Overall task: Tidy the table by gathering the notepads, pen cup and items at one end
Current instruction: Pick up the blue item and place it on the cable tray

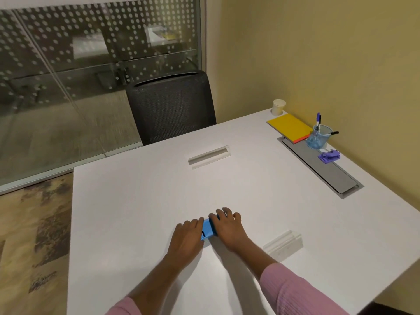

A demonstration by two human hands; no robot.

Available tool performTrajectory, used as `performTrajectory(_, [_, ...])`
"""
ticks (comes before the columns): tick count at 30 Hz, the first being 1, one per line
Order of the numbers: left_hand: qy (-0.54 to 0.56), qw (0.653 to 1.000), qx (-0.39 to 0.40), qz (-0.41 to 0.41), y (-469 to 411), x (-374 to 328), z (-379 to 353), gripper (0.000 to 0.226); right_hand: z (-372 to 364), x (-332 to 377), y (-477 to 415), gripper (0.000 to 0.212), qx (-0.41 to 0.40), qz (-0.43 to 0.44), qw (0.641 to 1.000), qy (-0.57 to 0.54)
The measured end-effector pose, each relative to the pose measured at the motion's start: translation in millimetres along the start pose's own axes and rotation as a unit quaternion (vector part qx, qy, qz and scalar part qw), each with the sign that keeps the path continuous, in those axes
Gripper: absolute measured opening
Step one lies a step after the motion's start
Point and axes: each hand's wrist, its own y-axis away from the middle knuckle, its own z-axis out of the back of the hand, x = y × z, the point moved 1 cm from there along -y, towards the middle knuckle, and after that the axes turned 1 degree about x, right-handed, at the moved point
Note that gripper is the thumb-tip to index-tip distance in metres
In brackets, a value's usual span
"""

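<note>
At the far right end of the white worktop (pixel 141 201), a yellow notepad (pixel 289 127), blue mesh pen cup (pixel 317 138) and purple clip (pixel 329 156) already sit gathered. Near its front edge, both hands, left (pixel 187 238) and right (pixel 228 228), close around a small blue plastic item (pixel 208 229), apparently the last piece left.

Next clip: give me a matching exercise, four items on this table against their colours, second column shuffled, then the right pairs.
Column one:
1. notepad
2. pen cup
3. paper cup
4. small object between both hands

Column two:
A. white
B. solid bright blue
C. yellow top with an orange edge
D. see-through pale blue

Pairs: 1-C, 2-D, 3-A, 4-B
</note>
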Motion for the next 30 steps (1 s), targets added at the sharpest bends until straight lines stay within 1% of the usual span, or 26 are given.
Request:
performTrajectory(3, [0.055,0.996,-0.055,-0.032,18.9,-12.3,19.5,0.062,16.7,-5.8,24.9,0.049,-0.022,-0.013,0.999,-0.046])
performTrajectory(5, [0.121,0.986,-0.113,-0.031,35.1,-21.7,29.0,0.066,31.3,-11.4,44.3,0.051,-0.025,-0.021,0.993,-0.114])
performTrajectory(6, [0.166,0.978,-0.126,-0.023,44.2,-27.7,35.6,0.065,41.1,-13.9,55.3,0.053,-0.025,-0.024,0.987,-0.158])
performTrajectory(8, [0.231,0.964,-0.129,-0.009,62.0,-41.9,51.5,0.062,62.5,-18.1,78.8,0.055,-0.023,-0.019,0.970,-0.241])
performTrajectory(9, [0.248,0.960,-0.128,-0.004,70.5,-50.0,58.4,0.061,73.2,-20.0,91.6,0.055,-0.022,-0.016,0.964,-0.266])
performTrajectory(14, [0.303,0.945,-0.125,0.000,116.9,-101.1,96.3,0.056,120.2,-27.2,162.4,0.056,-0.051,-0.027,0.954,-0.294])
performTrajectory(19, [0.281,0.946,-0.157,-0.027,167.1,-166.7,123.5,0.055,161.5,-37.2,255.4,0.060,-0.093,-0.048,0.953,-0.285])
performTrajectory(22, [0.274,0.945,-0.171,-0.043,189.8,-204.7,135.8,0.055,185.1,-44.8,306.8,0.056,-0.120,-0.065,0.953,-0.269])
performTrajectory(27, [0.222,0.948,-0.189,-0.128,211.8,-272.9,154.5,0.057,210.5,-73.7,385.2,0.054,-0.159,-0.096,0.954,-0.233])
performTrajectory(30, [0.202,0.946,-0.201,-0.154,214.1,-315.4,167.0,0.062,221.8,-101.2,420.6,0.056,-0.175,-0.126,0.948,-0.233])
